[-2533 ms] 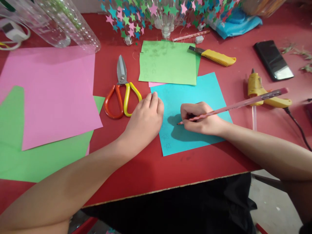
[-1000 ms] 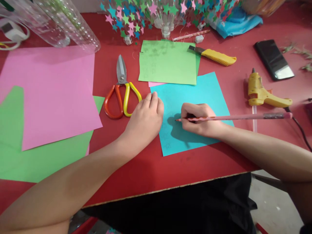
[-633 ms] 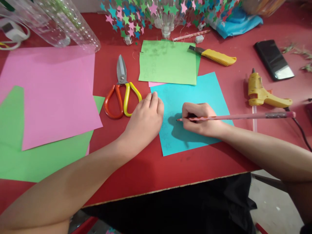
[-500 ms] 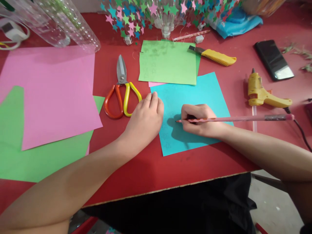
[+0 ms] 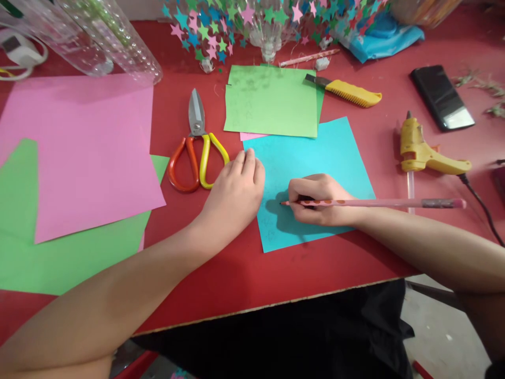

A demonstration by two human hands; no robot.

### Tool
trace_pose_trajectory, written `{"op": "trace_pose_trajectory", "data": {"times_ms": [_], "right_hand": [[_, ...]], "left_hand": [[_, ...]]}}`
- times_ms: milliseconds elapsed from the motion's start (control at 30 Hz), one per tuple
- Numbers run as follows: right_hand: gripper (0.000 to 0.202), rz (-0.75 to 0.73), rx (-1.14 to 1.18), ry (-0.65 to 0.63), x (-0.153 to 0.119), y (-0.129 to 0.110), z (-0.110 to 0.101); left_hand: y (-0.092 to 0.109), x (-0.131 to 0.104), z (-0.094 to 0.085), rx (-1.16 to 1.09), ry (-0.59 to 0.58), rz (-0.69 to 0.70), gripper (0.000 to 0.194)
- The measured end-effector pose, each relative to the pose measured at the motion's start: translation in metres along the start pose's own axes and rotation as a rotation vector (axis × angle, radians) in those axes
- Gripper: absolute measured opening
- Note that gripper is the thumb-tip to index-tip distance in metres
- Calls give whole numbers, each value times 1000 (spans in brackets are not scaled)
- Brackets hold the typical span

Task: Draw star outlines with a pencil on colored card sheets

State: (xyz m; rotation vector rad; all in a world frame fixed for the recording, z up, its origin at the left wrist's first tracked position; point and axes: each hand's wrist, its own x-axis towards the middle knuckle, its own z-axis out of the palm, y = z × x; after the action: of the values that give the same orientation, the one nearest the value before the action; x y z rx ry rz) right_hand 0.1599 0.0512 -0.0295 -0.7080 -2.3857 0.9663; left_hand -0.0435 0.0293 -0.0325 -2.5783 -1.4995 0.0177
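Note:
My right hand (image 5: 321, 199) is closed around a pink pencil (image 5: 379, 203), its tip at the surface of a blue sheet of paper (image 5: 315, 150). Faint pencilled star outlines run along the left part of that sheet. My left hand (image 5: 239, 192) lies flat at the sheet's left edge, fingers stretched out and close together. Just left of it are scissors (image 5: 197, 131) with one red and one yellow handle, the yellow one partly hidden by the hand. Light green paper (image 5: 272, 102) overlaps the blue sheet's top edge and also bears faint pencil marks.
Pink paper (image 5: 98, 152) and green paper (image 5: 90, 252) lie at left. A yellow cutter (image 5: 353, 93), glue gun (image 5: 418, 147) and phone (image 5: 442, 98) are on the right. Paper stars (image 5: 248, 14) hang at the back, near plastic bottles (image 5: 118, 42) and a blue packet (image 5: 384, 39).
My right hand and the pencil have shifted slightly left and toward me over the blue paper. My left hand stays where it was.

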Motion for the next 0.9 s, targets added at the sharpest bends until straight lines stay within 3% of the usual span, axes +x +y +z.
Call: {"op": "trace_pose_trajectory", "data": {"times_ms": [200, 400, 467, 600, 767, 900], "right_hand": [[16, 3, 52, 27, 0, 1, 1], [14, 193, 289, 222, 2, -6, -9], [7, 237, 308, 173, 1, -8, -10], [14, 244, 320, -40, -1, -10, -6], [14, 166, 282, 5, -1, -5, 3], [14, 122, 268, -43, -1, -3, 4]], "left_hand": [[0, 0, 0, -32, -8, -16, 42], [-2, 0, 0, -112, 36, -67, 43], [-4, 1, 1, -140, 56, -79, 43], [-8, 2, 2, -136, 61, -69, 44], [-7, 4, 3, -99, 44, -61, 44], [-6, 5, 3, -75, 30, -53, 44]]}}
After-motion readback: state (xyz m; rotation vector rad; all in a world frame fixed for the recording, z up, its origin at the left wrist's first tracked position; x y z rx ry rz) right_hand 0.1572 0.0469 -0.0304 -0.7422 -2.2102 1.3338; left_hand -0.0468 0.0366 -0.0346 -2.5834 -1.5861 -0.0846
